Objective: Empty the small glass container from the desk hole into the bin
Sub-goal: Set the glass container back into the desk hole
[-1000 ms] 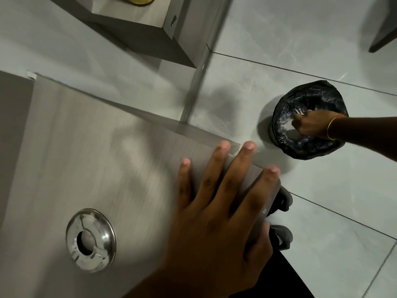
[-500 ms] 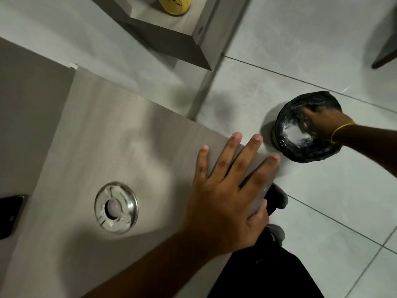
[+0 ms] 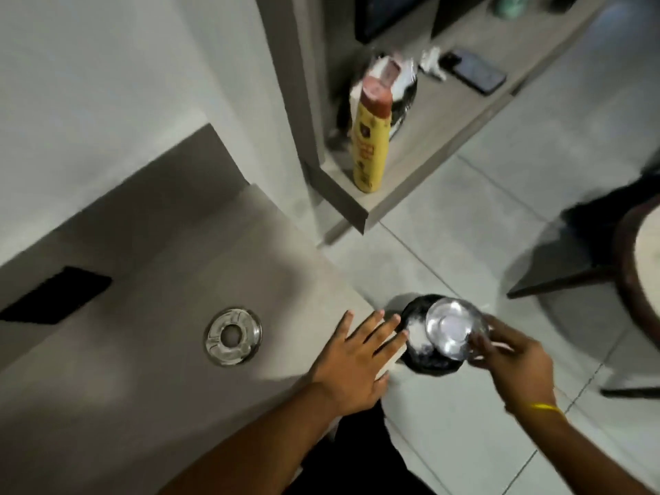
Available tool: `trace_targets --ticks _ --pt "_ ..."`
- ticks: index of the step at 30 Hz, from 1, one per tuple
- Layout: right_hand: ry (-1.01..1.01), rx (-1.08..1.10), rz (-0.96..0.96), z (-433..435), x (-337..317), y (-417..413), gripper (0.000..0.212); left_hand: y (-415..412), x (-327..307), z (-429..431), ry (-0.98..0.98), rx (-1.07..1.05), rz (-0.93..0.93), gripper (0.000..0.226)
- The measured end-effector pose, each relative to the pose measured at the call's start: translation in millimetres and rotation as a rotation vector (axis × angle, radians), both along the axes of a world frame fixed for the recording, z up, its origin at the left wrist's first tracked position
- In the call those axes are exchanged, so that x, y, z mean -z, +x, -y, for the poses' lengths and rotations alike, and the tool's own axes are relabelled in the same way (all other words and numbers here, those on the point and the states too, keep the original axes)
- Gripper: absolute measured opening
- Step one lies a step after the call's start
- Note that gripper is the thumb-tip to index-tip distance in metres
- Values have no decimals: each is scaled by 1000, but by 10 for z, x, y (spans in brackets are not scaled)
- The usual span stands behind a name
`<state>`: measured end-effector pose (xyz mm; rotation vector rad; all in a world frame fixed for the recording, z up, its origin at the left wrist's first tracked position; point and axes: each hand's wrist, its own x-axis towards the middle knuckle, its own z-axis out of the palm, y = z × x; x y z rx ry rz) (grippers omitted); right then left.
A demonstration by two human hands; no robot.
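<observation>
Grey counter [image 3: 143, 280] with ringed hole [image 3: 233, 336]; left hand [image 3: 357, 359] laid flat, fingers spread. Glass container [image 3: 453, 330] is pinched by right hand [image 3: 514, 362] above bin [image 3: 428, 362].

Two bare arms and a thin yellow band

Both arms are bare, with no sleeves. The left hand [image 3: 351, 366] has no ring or band. The right hand [image 3: 514, 359] has a thin yellow band [image 3: 544, 407] around its wrist. Dark clothes [image 3: 357, 455] show low between the arms.
</observation>
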<state>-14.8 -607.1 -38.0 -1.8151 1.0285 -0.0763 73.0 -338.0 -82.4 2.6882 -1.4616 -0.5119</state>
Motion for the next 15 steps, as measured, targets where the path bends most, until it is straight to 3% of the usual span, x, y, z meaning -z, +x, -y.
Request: trace_targets --ticks 6,8,9,10,12,15 --pt "-150 -206 167 -909 -761 445 25 -125 -298 79 -12 -197 -240 62" --pt "-180 -310 191 -1273 -868 600 25 -340 -416 -55 -180 -379 -379 64" --pt "-177 -350 197 -1467 -899 671 23 -471 -421 -167 -255 -536 -297 62" --pt "-177 -373 206 -1606 -912 729 22 -617 -435 -213 -203 -612 -261 61" --pt "-154 -455 222 -1949 -881 844 21 -823 -427 -509 -315 -678 -308 68" --pt "-96 -579 178 -2384 -751 994 23 -1162 -301 -1007 -203 -906 -171 79"
